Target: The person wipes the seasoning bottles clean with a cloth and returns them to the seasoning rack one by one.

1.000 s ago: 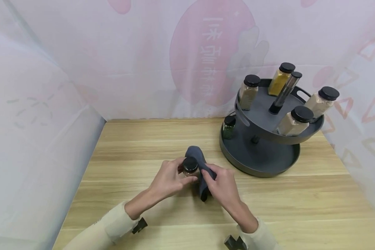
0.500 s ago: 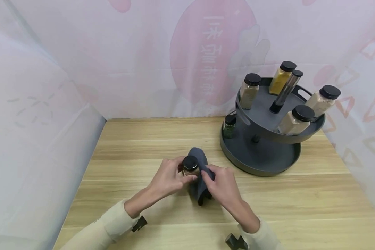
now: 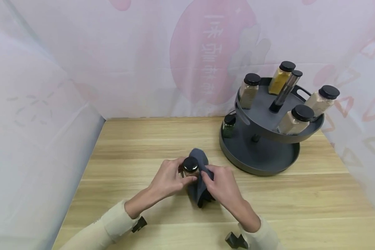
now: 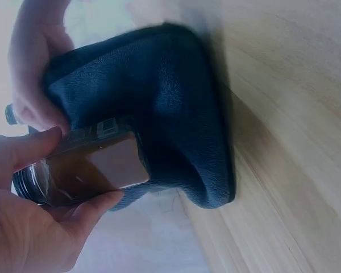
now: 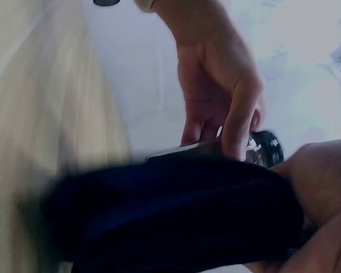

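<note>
My left hand (image 3: pixel 168 178) grips a square glass spice jar (image 4: pixel 94 170) between thumb and fingers. The jar has a black lid (image 3: pixel 190 164) and brown contents, and in the left wrist view its base is clear of the tabletop. From the other side my right hand (image 3: pixel 224 184) pinches a dark blue-grey cloth (image 3: pixel 198 191). That cloth (image 4: pixel 159 108) lies against the jar's side and hangs down below it. In the right wrist view the cloth (image 5: pixel 176 210) covers most of the jar, and the right fingertips are partly hidden.
A dark two-tier round rack (image 3: pixel 259 172) stands at the right rear of the wooden table (image 3: pixel 137 139). Several black-lidded spice jars sit on its upper tier, one with yellow powder (image 3: pixel 278 81). A green-filled jar (image 3: pixel 228 128) is on the lower tier. Printed white sheeting (image 3: pixel 137 62) surrounds the table.
The cloth's lower end has swung slightly left and toward me beside the jar, with its top edge lower. Both hands keep their holds nearly in place.
</note>
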